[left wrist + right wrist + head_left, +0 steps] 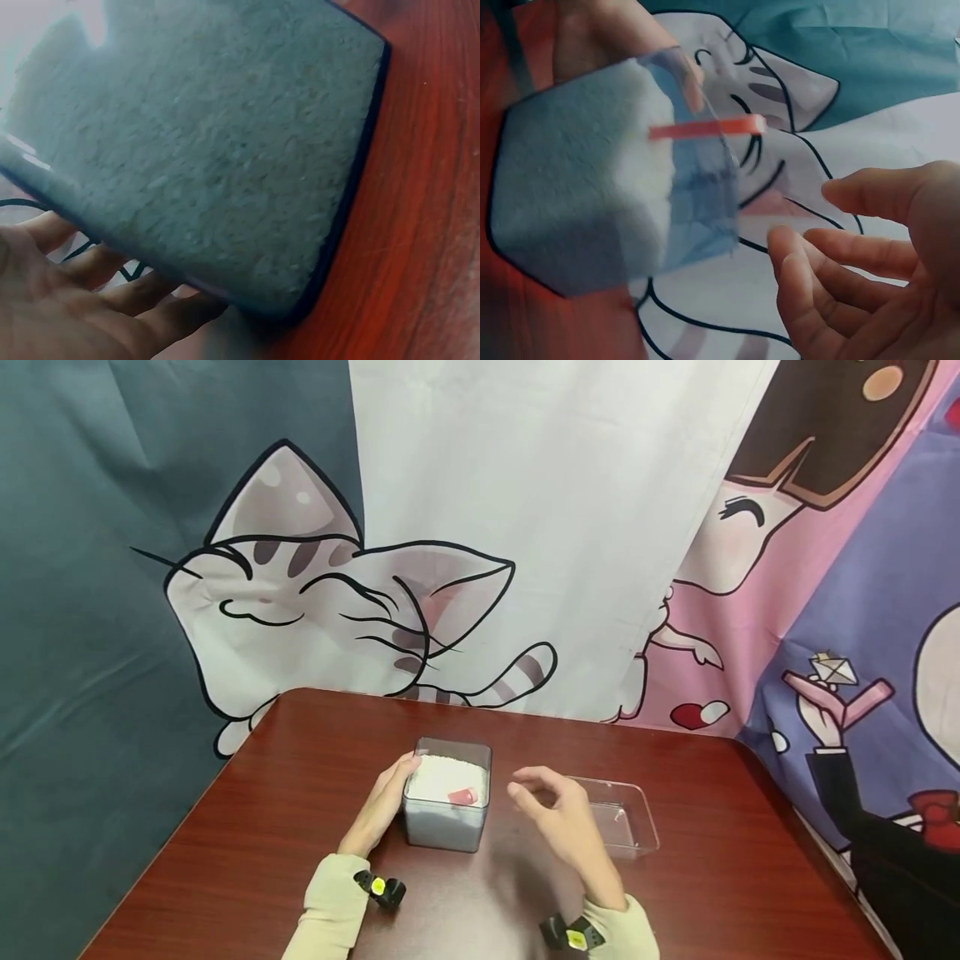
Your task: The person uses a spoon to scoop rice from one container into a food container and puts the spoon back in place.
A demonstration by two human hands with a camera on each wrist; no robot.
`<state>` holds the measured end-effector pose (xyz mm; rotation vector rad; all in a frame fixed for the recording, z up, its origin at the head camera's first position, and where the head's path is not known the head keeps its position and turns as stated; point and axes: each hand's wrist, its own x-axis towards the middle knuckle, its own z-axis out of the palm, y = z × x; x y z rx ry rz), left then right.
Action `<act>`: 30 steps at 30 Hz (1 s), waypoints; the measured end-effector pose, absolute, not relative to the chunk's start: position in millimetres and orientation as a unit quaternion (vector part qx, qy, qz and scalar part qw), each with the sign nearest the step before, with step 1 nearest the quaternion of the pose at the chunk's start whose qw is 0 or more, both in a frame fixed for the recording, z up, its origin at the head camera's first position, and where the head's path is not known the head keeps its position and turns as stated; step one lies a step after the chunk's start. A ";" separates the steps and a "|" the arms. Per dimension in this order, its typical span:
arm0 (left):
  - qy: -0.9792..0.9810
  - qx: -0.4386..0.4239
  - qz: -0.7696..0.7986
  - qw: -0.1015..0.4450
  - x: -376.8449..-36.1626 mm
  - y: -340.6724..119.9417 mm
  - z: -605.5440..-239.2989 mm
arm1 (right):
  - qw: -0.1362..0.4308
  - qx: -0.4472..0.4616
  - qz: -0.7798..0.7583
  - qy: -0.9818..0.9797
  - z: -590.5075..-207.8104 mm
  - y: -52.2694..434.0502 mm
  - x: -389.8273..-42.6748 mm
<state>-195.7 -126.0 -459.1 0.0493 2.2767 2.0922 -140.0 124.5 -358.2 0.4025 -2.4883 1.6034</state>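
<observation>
In the head view I am seeing the left hand (378, 810) resting flat against the left wall of the clear box of white grains (447, 806) at the frame's lower middle, on the red-brown worktop (262, 827). A pink scoop (462, 796) is lying in the grains. The right hand (558, 818), fingers loosely spread, is hovering just right of the box, holding nothing, over an empty clear tray (633, 818).

In the left wrist view straight fingers (112, 289) are lying along the box wall (210, 150).

In the right wrist view relaxed fingers (832, 289) are hanging at lower right, apart from the box (592, 187).

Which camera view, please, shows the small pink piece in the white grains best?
The right wrist view: the pink piece stands out sharply, sticking from the grains in the clear box. The head view shows it small; the left wrist view shows only the box's side.
</observation>
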 end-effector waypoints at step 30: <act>0.825 -0.014 0.565 -0.005 -169.4 -128.1 -386.4 | 0.227 0.245 0.459 -0.823 -403.6 72.2 -146.0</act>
